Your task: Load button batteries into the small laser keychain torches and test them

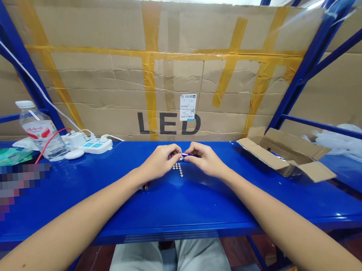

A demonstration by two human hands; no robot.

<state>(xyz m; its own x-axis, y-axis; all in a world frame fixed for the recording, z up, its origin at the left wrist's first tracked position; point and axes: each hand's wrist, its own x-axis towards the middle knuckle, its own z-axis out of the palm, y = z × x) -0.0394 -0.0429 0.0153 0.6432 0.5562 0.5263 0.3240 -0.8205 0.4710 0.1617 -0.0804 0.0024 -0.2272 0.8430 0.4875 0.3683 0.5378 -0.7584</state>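
Observation:
Between my two hands, over the middle of the blue table [112, 210], is a small slim purple-and-silver thing [182, 156]; its kind is too small to make out. My left hand [161, 161] pinches its left end with thumb and fingers. At the other end, the thumb and fingertips of my right hand [205, 158] are closed on it. Just below my fingers, several small round silver pieces [178, 167], looking like button cells, lie in short rows. A few small dark red pieces with shiny ends [145, 187] lie partly hidden beneath my left wrist.
An opened cardboard box [281, 157] stands at the right, flaps spread. To the left are a water bottle [41, 133], a white power strip [96, 145] with cables and a round white object [74, 154]. A large taped cardboard sheet [112, 86] rises behind, between blue frame posts.

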